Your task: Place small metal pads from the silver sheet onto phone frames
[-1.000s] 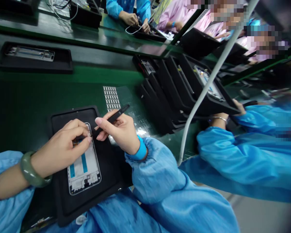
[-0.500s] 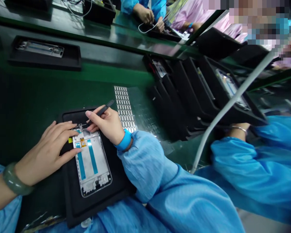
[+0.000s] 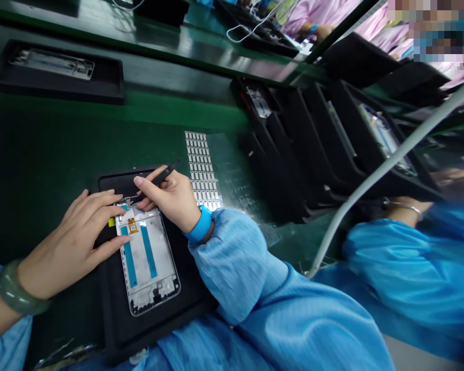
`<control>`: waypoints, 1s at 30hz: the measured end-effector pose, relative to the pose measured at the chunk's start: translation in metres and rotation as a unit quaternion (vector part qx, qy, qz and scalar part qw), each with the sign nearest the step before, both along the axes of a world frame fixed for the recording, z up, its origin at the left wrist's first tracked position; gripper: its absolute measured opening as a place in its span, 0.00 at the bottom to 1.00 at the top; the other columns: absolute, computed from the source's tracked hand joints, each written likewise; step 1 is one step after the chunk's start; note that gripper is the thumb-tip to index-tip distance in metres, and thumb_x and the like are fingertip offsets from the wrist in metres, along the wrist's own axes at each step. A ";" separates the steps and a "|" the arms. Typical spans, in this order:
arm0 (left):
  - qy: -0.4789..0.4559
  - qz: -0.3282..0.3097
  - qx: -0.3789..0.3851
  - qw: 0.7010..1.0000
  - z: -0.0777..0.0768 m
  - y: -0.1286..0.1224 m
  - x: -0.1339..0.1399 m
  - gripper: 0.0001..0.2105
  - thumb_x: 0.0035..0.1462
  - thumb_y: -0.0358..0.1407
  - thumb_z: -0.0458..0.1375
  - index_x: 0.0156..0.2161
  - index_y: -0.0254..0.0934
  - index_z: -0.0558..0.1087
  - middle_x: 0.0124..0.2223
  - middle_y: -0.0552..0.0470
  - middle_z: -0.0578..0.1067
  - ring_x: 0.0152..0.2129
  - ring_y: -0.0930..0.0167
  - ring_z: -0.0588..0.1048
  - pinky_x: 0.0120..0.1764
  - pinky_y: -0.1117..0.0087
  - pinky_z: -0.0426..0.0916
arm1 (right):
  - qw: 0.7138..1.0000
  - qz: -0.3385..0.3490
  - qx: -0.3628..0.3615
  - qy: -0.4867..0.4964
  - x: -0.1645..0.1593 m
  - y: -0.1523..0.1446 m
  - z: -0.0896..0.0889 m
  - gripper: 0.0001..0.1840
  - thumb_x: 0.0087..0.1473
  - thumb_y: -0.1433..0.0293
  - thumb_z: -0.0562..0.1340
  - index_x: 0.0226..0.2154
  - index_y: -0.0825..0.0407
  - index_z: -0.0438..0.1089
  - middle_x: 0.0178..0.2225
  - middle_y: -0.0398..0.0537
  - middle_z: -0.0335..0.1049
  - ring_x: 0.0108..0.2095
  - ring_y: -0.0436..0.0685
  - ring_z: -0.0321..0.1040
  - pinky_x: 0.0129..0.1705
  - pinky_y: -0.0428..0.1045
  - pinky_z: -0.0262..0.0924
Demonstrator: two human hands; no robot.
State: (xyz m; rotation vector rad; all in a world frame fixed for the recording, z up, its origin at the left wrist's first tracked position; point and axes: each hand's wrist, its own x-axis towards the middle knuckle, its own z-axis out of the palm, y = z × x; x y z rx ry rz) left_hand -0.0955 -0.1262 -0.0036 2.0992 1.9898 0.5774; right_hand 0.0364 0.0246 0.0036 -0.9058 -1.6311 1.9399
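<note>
A phone frame [image 3: 160,260] with two blue strips and a small orange flex cable [image 3: 133,225] lies in a black foam tray [image 3: 193,288]. My left hand [image 3: 75,229] rests along the frame's left edge, its fingers stretched and apart, steadying the upper part. Black tweezers [image 3: 166,174] are pinched in my right hand [image 3: 168,198]. Their tips point down at the top end of the frame, where my fingers partly hide them. A yellow tab [image 3: 112,222] sticks out beside the frame's upper left.
A sheet of small metallic pieces [image 3: 201,167] lies beyond my right wrist. At the back left is another tray [image 3: 112,90] holding a phone frame. Stacked black trays [image 3: 294,154] stand to the right, behind a grey tube [image 3: 355,193]. A co-worker's blue sleeve [image 3: 410,263] is at the right.
The view has shifted slightly. Both my hands and the tweezers stay almost still at the frame's top. The co-worker's hand at the right has moved and is blurred.
</note>
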 end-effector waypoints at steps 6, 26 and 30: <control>0.007 -0.004 0.011 1.000 0.000 0.000 -0.001 0.21 0.57 0.50 0.51 0.50 0.38 0.64 0.56 0.44 0.64 0.56 0.60 0.61 0.60 0.49 0.50 | 1.000 0.007 0.021 -0.008 0.000 0.001 -0.002 0.19 0.41 0.57 0.68 0.27 0.53 0.63 0.17 0.38 0.67 0.18 0.50 0.71 0.19 0.42 0.68; 0.126 0.006 0.009 0.992 0.008 0.001 0.010 0.21 0.61 0.44 0.46 0.56 0.40 0.63 0.57 0.43 0.65 0.55 0.58 0.63 0.59 0.45 0.51 | 0.992 -0.020 0.110 0.052 0.001 0.005 0.007 0.17 0.48 0.57 0.64 0.31 0.51 0.62 0.26 0.38 0.68 0.27 0.49 0.73 0.30 0.44 0.71; 0.108 0.020 0.001 0.994 0.007 0.000 0.012 0.22 0.61 0.46 0.46 0.57 0.39 0.61 0.57 0.43 0.65 0.56 0.59 0.62 0.59 0.45 0.50 | 0.992 0.030 0.110 0.052 -0.007 0.012 0.004 0.16 0.49 0.57 0.63 0.32 0.50 0.59 0.28 0.38 0.66 0.28 0.48 0.72 0.33 0.45 0.71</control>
